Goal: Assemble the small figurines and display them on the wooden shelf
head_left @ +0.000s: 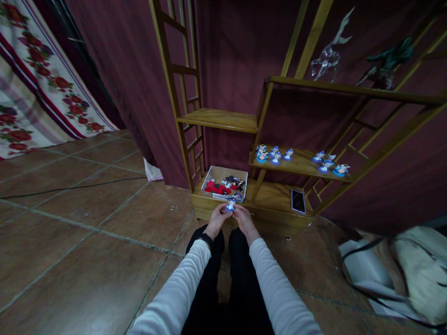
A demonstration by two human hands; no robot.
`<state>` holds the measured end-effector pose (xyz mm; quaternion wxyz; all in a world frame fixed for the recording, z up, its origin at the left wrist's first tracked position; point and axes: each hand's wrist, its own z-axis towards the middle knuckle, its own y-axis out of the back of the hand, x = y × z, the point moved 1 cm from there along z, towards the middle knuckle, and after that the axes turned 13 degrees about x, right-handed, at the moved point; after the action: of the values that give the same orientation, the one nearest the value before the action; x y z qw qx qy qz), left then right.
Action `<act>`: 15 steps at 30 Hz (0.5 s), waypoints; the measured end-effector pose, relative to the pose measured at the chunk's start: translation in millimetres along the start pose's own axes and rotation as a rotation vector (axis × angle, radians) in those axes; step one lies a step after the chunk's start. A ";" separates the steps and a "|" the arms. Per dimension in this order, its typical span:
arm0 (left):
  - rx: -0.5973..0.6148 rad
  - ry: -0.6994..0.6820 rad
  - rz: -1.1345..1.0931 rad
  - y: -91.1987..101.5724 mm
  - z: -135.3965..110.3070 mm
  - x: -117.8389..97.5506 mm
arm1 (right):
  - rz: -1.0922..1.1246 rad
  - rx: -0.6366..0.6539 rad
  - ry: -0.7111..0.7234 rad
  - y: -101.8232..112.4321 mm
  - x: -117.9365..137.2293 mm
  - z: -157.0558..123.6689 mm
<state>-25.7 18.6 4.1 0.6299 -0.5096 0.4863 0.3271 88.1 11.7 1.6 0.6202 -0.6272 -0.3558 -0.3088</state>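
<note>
Between my two hands is a small blue-and-white figurine (230, 205) on a purple base, held upright just in front of the box. My left hand (218, 217) pinches it from the left, and my right hand (244, 218) grips it from the right. Behind it stands an open cardboard box (208, 176) with red and black figurines (223, 187) jumbled inside. On the shelf (296, 164) to the right, several similar figurines stand in two groups, a left one (275, 157) and a right one (326, 165).
A phone (298, 201) lies on the low cabinet top. Higher up are a clear deer ornament (326, 60) and a dark green statue (387, 63). A bare wooden shelf (220, 119) sits above the box. Bags (415, 270) rest on the floor at right; a cable (73, 187) crosses the tiles.
</note>
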 end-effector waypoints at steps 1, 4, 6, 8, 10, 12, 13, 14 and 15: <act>-0.001 -0.002 0.001 0.5 0.2 0.5 | 0.001 0.003 0.004 0.1 0.1 0.0; 0.010 -0.015 -0.004 2.2 1.2 2.9 | 0.013 0.018 0.008 -0.1 0.1 0.2; 0.012 -0.022 -0.012 3.3 2.1 4.9 | 0.023 0.043 0.009 -0.4 -0.1 0.4; 0.008 -0.026 -0.024 4.2 2.9 6.4 | 0.035 0.054 0.011 -0.8 -0.3 0.5; 0.012 -0.029 -0.038 4.4 3.2 6.9 | 0.047 0.041 0.014 -1.0 -0.3 0.4; 0.027 -0.037 -0.055 3.9 3.1 6.5 | 0.044 0.038 0.015 -1.4 0.1 0.2; 0.034 -0.040 -0.064 3.5 2.9 6.0 | 0.036 0.046 0.015 -1.7 0.5 0.1; 0.037 -0.042 -0.072 3.1 2.6 5.6 | 0.023 0.064 0.014 -2.0 0.9 -0.1; 0.036 -0.042 -0.079 2.8 2.4 5.2 | 0.008 0.085 0.013 -2.4 1.4 -0.2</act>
<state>-26.0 21.2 -1.7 0.6614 -0.5103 0.4582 0.3038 86.9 11.6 4.1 0.6497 -0.5999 -0.3618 -0.2951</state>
